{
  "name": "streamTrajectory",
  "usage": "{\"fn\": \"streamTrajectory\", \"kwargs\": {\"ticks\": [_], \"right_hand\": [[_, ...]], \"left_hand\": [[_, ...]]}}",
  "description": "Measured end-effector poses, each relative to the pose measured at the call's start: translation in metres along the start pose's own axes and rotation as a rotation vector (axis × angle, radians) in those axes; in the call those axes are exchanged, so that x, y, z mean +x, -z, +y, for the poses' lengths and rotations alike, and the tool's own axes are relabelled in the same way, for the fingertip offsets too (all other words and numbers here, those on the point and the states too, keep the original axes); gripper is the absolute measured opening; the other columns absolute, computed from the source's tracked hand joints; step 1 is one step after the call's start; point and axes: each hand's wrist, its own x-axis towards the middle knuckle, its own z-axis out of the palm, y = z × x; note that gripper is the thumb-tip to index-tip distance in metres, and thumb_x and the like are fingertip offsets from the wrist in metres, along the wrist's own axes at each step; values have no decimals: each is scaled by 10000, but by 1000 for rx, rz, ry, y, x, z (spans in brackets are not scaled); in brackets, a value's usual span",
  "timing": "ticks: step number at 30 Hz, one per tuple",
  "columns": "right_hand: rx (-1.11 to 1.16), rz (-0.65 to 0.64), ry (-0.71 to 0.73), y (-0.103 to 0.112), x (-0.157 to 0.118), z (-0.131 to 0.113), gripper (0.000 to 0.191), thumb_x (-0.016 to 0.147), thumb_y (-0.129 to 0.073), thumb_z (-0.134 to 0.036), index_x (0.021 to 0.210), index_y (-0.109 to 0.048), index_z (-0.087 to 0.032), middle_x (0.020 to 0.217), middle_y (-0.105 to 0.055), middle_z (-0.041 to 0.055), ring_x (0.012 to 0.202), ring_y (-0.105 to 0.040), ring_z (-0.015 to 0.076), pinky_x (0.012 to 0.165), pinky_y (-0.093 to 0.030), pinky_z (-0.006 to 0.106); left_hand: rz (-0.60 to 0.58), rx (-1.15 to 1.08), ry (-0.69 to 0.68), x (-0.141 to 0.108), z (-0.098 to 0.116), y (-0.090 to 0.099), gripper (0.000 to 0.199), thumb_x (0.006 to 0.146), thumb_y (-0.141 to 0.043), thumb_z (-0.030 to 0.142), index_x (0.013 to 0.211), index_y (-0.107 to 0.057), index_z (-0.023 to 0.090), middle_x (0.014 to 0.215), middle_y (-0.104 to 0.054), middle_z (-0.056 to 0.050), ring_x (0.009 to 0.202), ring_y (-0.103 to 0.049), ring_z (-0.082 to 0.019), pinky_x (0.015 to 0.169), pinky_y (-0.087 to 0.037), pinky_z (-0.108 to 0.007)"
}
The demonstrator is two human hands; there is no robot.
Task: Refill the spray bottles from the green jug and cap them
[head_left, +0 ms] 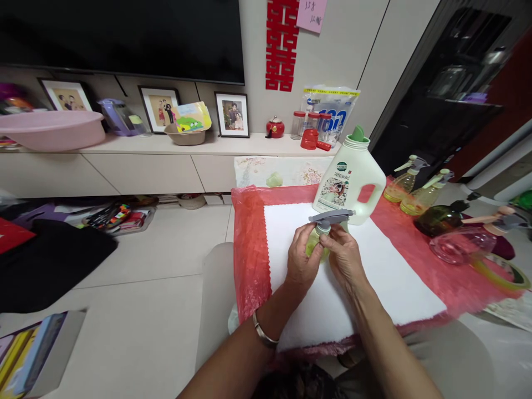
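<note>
A small spray bottle with yellow-green liquid (pixel 312 242) and a grey spray head (pixel 331 215) stands upright between my hands, above a white cloth (pixel 390 271). My left hand (pixel 302 257) is wrapped round the bottle's left side. My right hand (pixel 344 254) has its thumb and fingers closed at the bottle's neck, just under the spray head. Right behind them a large pale green jug (pixel 353 177) with a handle stands on the cloth's far edge, a green piece (pixel 357 133) showing in its mouth.
Red plastic sheeting (pixel 249 244) lies under the cloth. Several spray bottles, among them a pink one (pixel 461 245) and a dark green one (pixel 438 220), stand at the right beside a tape roll (pixel 502 271). Behind runs a shelf (pixel 145 145) with picture frames and a pink basin (pixel 54 130).
</note>
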Motion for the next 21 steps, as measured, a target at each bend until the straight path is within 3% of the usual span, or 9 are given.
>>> {"fn": "streamTrajectory", "kwargs": {"ticks": [11, 17, 21], "right_hand": [[-15, -52, -26, 5, -1, -4, 694, 610, -900, -486, 1116, -619, -103, 1315, -505, 111, 1186, -535, 204, 977, -497, 259], [-32, -29, 13, 0, -1, 1, 779, 625, -889, -462, 1255, -569, -134, 1342, -486, 103, 1205, -529, 194, 993, -492, 246], [-79, -93, -9, 11, 0, 0, 798, 590, -914, -425, 1247, -574, -125, 1294, -515, 112, 1163, -549, 203, 1014, -497, 280]], "left_hand": [[5, 9, -9, 0, -1, 0, 406, 923, -566, 203, 1329, -551, 194, 1257, -645, -117, 1205, -619, -244, 1069, -504, -431], [-31, -10, -4, 0, -1, 3, 439, 930, -579, 190, 1367, -537, 181, 1317, -626, -138, 1252, -599, -246, 1105, -482, -440], [-34, -13, 3, 0, -1, 4, 441, 933, -591, 207, 1370, -539, 192, 1316, -626, -135, 1251, -604, -255, 1104, -486, -454]]}}
